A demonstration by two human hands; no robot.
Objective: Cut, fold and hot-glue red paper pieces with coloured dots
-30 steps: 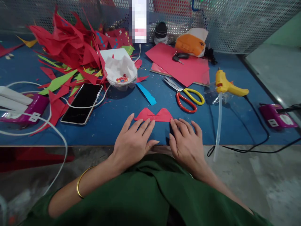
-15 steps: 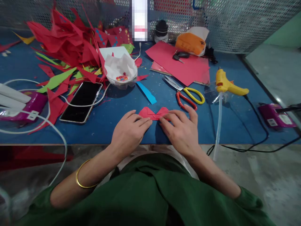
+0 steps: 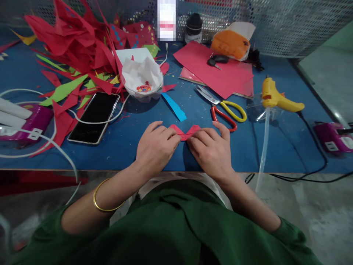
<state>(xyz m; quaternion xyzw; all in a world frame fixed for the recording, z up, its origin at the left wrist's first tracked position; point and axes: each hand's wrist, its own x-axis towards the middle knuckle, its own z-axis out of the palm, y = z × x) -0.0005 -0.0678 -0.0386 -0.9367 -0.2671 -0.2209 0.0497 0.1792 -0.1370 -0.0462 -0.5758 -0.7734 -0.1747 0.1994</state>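
A small folded red paper (image 3: 184, 135) with two raised peaks lies on the blue table near its front edge. My left hand (image 3: 156, 149) presses its fingertips on the paper's left side, fingers bent together. On its right side, my right hand (image 3: 211, 147) does the same, thumb lifted apart. Both hands cover the outer ends of the paper. Just beyond lies a blue paper strip (image 3: 174, 107). Scissors (image 3: 220, 105) with red and yellow handles rest beyond my right hand.
Red and green paper scraps (image 3: 79, 44) pile up at the back left, beside a paper-lined bowl (image 3: 143, 81). A black phone (image 3: 95, 117) lies at left. Red sheets (image 3: 209, 70) carry keys. A yellow glue gun (image 3: 275, 97) with a cord stands right.
The view has shifted slightly. My fingers have moved inward and cover more of the folded red paper, with both hands still on it.
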